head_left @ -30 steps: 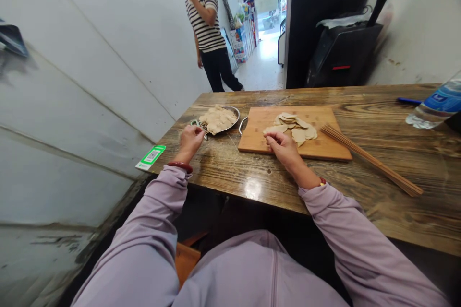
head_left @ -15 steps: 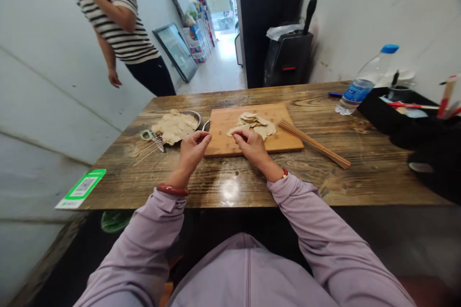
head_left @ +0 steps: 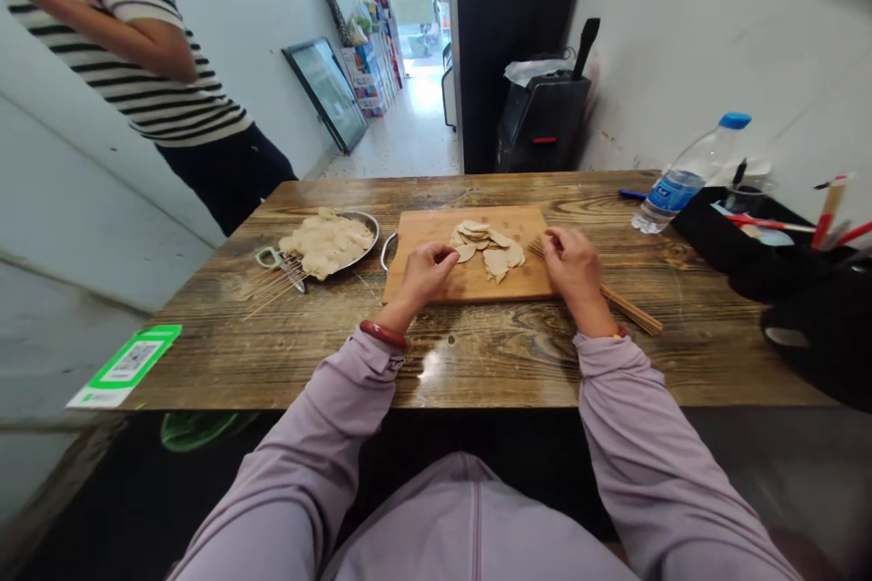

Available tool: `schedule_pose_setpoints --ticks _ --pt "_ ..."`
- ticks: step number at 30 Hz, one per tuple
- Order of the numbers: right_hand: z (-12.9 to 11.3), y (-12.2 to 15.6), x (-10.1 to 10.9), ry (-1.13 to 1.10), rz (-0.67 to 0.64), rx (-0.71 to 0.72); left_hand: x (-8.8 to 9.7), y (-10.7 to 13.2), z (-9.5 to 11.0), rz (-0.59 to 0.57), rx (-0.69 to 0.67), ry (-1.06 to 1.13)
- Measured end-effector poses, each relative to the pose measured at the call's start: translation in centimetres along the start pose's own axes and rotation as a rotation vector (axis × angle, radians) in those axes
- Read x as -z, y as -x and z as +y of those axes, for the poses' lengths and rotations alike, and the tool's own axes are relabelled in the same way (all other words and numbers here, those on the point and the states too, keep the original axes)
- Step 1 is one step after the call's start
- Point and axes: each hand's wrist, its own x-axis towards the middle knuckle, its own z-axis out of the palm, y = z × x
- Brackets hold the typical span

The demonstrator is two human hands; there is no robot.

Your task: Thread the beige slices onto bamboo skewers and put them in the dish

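Note:
My left hand (head_left: 431,272) is over the left part of a wooden cutting board (head_left: 426,227), its thumb and fingers pinched on a thin beige slice (head_left: 465,252). Beside that slice, a loose pile of similar slices (head_left: 497,256) lies on the board. At the board's right edge, my right hand (head_left: 572,269) is closed with its fingertips at the upper ends of a bundle of thin wooden skewers (head_left: 633,309). The hand covers the middle of the bundle; whether it grips one skewer or several cannot be made out.
Left of the board, a round metal plate (head_left: 374,227) bears heaped beige slices with skewers sticking out. A green-handled tool (head_left: 269,258) lies there. A water bottle (head_left: 671,191) and a black organizer (head_left: 708,222) stand right. A person in a striped shirt (head_left: 136,45) stands left.
My left hand has moved right onto the board and now pinches a slice. My right hand has gone from the pile to the skewers. The other person appears farther left and nearer.

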Motion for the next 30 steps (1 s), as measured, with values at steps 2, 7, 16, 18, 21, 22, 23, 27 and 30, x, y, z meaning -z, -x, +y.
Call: schedule_pose_setpoints --ticks 2,7,16,18,21,22,23,27,30 --pt "1.5 0.4 0.3 0.080 -0.028 -0.002 -0.5 -0.1 0.3 -0.029 -0.004 0.020" --pt "2.8 0.8 0.1 0.172 -0.101 0.015 -2.1 -0.7 1.3 -0.076 -0.052 0.037" --pt "2.7 1.0 -0.1 0.222 -0.090 0.060 -7.3 -2.7 4.4 -0.150 -0.237 -0.104" --pt "2.7 1.1 -0.1 0.215 -0.092 0.119 -8.3 -3.0 5.2 -0.104 -0.328 -0.245" --pt "2.7 1.2 0.0 0.199 -0.113 0.189 -9.1 -3.2 6.0 -0.073 -0.465 -0.486" --pt "2.7 1.2 0.0 0.194 -0.117 0.201 -9.3 -3.3 6.2 -0.099 -0.504 -0.551" --pt "2.6 1.2 0.1 0.190 -0.119 0.209 -9.4 -3.3 6.2 -0.128 -0.534 -0.602" --pt "2.4 1.3 0.2 0.169 -0.122 0.242 -9.6 -3.4 5.9 -0.192 -0.594 -0.699" --pt "2.2 1.2 0.3 0.161 -0.146 0.279 -9.5 -3.3 5.9 -0.215 -0.612 -0.733"
